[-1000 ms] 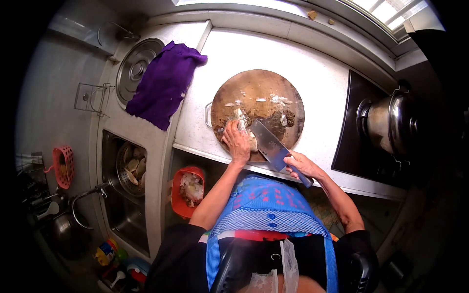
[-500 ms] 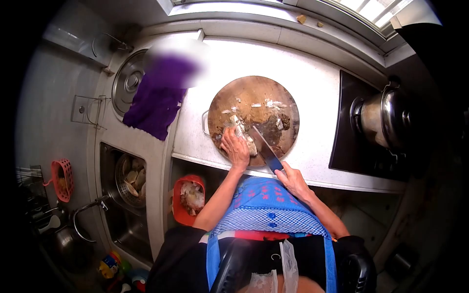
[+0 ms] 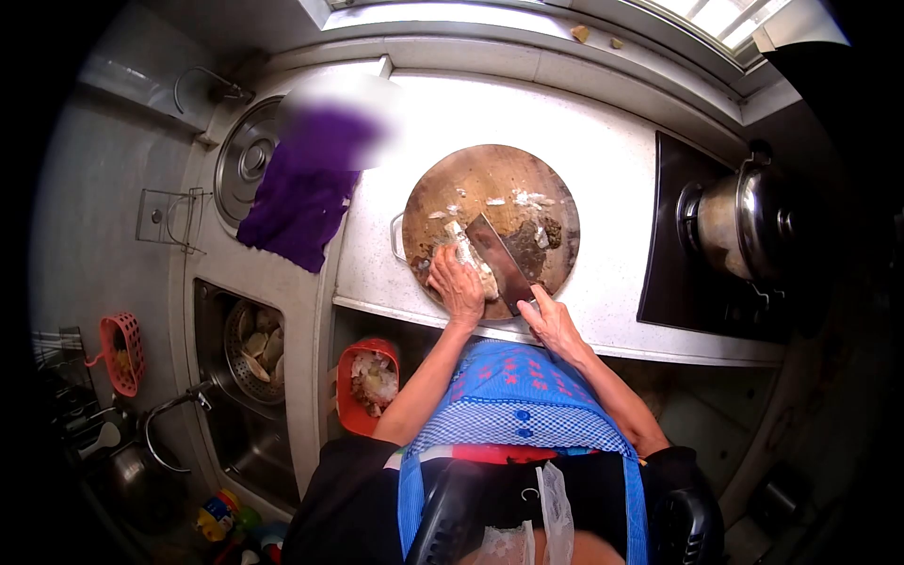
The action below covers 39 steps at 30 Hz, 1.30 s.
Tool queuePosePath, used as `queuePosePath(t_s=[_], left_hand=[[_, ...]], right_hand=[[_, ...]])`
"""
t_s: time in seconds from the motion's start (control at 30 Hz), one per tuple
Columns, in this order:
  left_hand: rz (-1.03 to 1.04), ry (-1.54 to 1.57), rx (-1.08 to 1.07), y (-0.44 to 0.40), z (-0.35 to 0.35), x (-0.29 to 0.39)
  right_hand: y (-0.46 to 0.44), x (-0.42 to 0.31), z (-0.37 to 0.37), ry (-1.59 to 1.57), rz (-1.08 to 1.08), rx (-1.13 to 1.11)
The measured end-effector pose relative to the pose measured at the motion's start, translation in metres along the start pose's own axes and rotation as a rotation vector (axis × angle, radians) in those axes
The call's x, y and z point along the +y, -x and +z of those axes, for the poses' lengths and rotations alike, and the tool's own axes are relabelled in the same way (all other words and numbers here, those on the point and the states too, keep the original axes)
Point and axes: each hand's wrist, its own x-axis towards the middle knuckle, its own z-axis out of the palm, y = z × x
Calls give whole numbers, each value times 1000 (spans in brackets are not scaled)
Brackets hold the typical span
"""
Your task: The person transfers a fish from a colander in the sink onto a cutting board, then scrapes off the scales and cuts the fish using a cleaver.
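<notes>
On the round wooden board (image 3: 490,174) lies a long pale piece of food, perhaps fish (image 3: 480,268). My left hand (image 3: 457,282) presses on its left side, fingers bent over it. My right hand (image 3: 551,320) grips a cleaver (image 3: 499,262) at its handle end. The broad blade lies along the piece's right side, its tip pointing up and left. White scraps (image 3: 532,199) and a dark lump (image 3: 551,233) are on the board. The cleaver's handle is mostly hidden in my right hand.
A lidded pot (image 3: 734,226) stands on the black stove (image 3: 664,282) at the right. To the left are a purple cloth (image 3: 301,202), a metal lid (image 3: 243,160) and a sink (image 3: 250,443) holding a colander of food (image 3: 254,344). Below the counter sits a red bin (image 3: 353,414).
My right hand and the cleaver have shifted left, bringing the blade beside the pale piece. My left hand stays on the piece. The whole view has shifted slightly.
</notes>
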Motion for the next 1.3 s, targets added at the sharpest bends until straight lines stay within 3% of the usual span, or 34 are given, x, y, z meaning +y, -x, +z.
queuePosePath(t_s=[0.1,0.17,0.53,1.1,1.3], left_hand=[[-5,-2,3,-1,-1,1],[-11,-3,7,0,0,1],[3,-8,-14,-1,-3,2],[-40,-15,-3,-2,-1,4],[-51,-40,-5,1,3,3]], right_hand=[[7,12,5,16,-67,47],[16,17,7,-90,51,29],[18,9,-8,-51,41,-42],[-20,3,-52,-232,180,-356],[-35,-4,-80,-129,174,-515]])
